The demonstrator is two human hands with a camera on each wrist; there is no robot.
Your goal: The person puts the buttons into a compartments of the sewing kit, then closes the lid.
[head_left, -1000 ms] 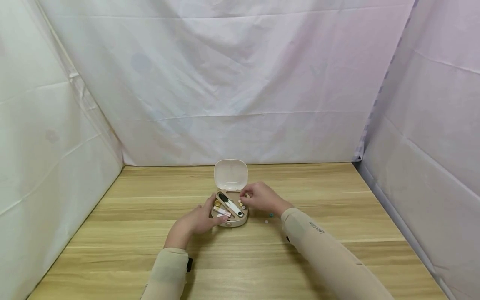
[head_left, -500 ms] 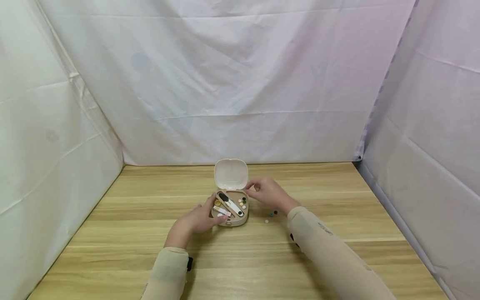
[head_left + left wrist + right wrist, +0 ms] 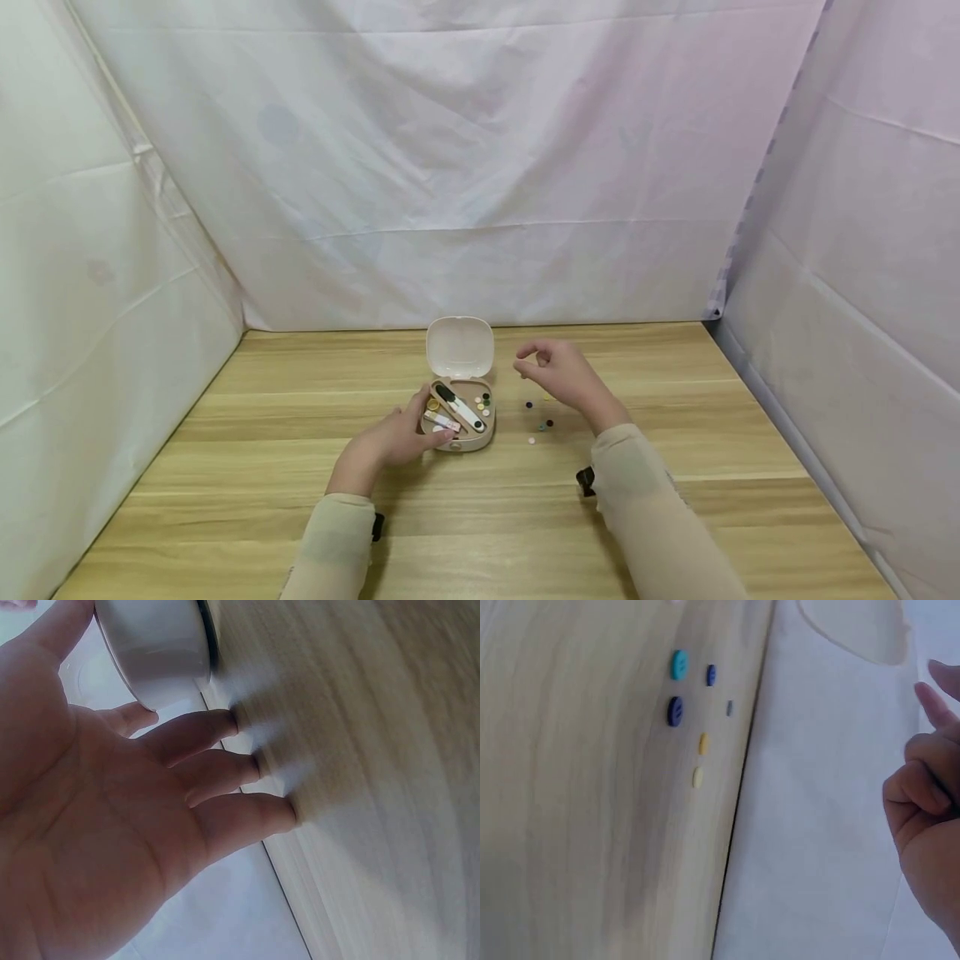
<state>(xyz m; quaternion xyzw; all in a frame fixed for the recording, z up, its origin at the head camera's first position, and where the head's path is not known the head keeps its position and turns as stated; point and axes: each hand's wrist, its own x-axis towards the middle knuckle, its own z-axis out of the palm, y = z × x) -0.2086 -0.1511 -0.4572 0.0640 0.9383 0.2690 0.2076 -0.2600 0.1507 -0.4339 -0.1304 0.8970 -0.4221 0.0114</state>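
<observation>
A small beige sewing box [image 3: 474, 442] stands on the table with its pale lid [image 3: 460, 346] raised. Inside lie black-and-white thread snips [image 3: 467, 412], a white-and-pink strip [image 3: 441, 421], a yellow ring-like piece [image 3: 433, 405] and several small buttons [image 3: 481, 407]. My left hand [image 3: 397, 435] grips the box's left side between thumb and index finger; the left wrist view shows its other fingers [image 3: 225, 817] reaching down to the tabletop. Right of the box, my right hand [image 3: 566, 373] hovers above the table, thumb and index finger apart, nothing visible between them.
Loose buttons lie on the table right of the box, among them a teal one [image 3: 679, 665], a dark blue one [image 3: 675, 712] and a yellow one [image 3: 703, 744]. White cloth [image 3: 465, 167] hangs behind the table's back edge and along both sides.
My right hand has drawn away from the box to the right, and more loose buttons show below it. More buttons in the box are uncovered. The left hand stays on the box.
</observation>
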